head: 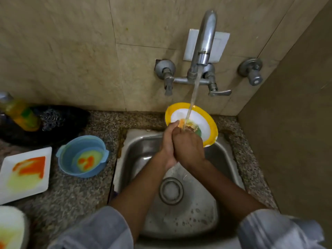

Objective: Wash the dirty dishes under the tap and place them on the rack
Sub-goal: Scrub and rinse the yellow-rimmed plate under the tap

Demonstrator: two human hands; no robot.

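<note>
Two hands, left hand [168, 141] and right hand [188, 146], perhaps jointly grasping one sponge [181, 123] against one yellow-rimmed plate [212, 130].

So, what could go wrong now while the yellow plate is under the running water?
1. The yellow-rimmed plate is tilted at the back edge of the sink, and both hands, left hand and right hand, are wet; it may slip and drop into the basin.
2. The water stream hits the tilted plate, so it may splash onto the counter.
</note>
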